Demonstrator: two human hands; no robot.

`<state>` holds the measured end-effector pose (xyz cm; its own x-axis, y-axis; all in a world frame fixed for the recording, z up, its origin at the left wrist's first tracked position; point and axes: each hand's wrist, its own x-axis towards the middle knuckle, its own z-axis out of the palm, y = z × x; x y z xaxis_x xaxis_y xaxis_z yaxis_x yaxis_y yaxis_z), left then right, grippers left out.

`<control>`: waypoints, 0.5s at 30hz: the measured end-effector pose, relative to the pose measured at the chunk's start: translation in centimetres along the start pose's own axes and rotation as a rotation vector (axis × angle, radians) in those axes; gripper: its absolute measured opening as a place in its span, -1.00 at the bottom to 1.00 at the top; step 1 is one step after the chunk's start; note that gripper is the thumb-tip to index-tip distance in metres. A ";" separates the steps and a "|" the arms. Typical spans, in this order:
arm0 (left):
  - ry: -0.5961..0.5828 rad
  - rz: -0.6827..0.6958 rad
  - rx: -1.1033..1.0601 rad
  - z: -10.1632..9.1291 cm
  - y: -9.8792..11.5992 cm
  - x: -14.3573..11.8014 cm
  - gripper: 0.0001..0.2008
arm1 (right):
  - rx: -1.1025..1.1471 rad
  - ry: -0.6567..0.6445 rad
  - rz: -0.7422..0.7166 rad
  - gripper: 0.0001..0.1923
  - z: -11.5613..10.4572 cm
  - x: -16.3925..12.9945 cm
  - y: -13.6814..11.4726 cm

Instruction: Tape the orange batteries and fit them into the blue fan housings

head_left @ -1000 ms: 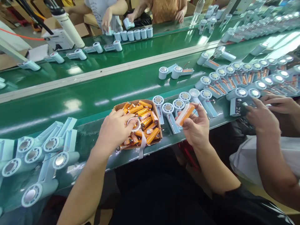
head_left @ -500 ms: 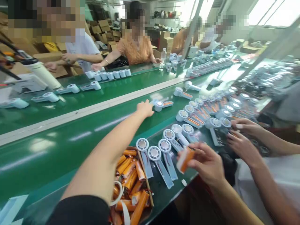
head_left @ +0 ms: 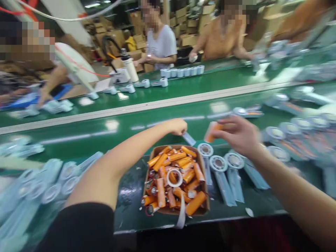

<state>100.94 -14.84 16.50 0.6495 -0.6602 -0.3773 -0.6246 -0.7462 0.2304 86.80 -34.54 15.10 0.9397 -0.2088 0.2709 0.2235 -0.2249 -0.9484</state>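
Reaching over the cardboard box (head_left: 202,164) of orange batteries (head_left: 195,203), my left hand (head_left: 178,126) pinches a pale blue fan part (head_left: 189,139) above the green belt (head_left: 105,140), while my right hand (head_left: 237,134) grips one orange battery (head_left: 212,131) just beside it.

Left hand (head_left: 178,126) grips fan part (head_left: 188,138); right hand (head_left: 237,134) holds orange battery (head_left: 212,132).

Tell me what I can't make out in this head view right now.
- Left hand: fist covers most of the pale blue part it grips.
- Right hand: fingers and blur hide most of the orange battery.
- Parts at the right: motion blur.
- Cardboard box: batteries cover its floor.
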 end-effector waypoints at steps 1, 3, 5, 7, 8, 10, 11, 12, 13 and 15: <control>-0.030 0.054 0.011 0.3 -0.9 0.6 -0.84 | -0.088 -0.035 0.023 -0.63 0.7 1.4 0.6; -0.042 0.134 0.027 0.6 -2.2 2.1 -0.82 | -0.299 -0.194 0.037 -0.70 2.1 3.6 1.6; -0.004 0.158 0.023 0.8 -2.9 3.1 -0.75 | -0.598 -0.350 0.019 -0.72 3.6 4.9 2.1; 0.043 0.144 0.013 1.1 -3.2 3.5 -0.68 | -0.884 -0.466 0.003 -0.70 4.8 5.1 1.9; 0.064 0.129 0.007 1.3 -3.2 3.6 -0.66 | -0.987 -0.502 0.002 -0.67 5.3 5.0 1.8; 0.099 0.099 -0.009 1.8 -3.1 3.7 -0.66 | -1.097 -0.547 0.009 -0.61 5.9 4.6 1.5; 0.114 0.086 -0.020 2.0 -3.0 3.8 -0.67 | -1.123 -0.563 0.015 -0.58 6.1 4.4 1.4; 0.127 0.078 -0.033 2.2 -2.8 3.9 -0.67 | -1.155 -0.583 0.020 -0.55 6.2 4.3 1.4; 0.137 0.072 -0.047 2.4 -2.7 4.0 -0.67 | -1.184 -0.606 0.026 -0.55 6.4 4.2 1.4; 0.158 0.065 -0.076 2.4 -2.2 4.3 -0.68 | -1.226 -0.654 0.039 -0.59 6.8 4.3 1.4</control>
<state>104.07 -15.83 12.16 0.6725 -0.7081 -0.2152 -0.6368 -0.7018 0.3192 92.89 -29.29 13.80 0.9652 0.1678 -0.2005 0.1473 -0.9825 -0.1137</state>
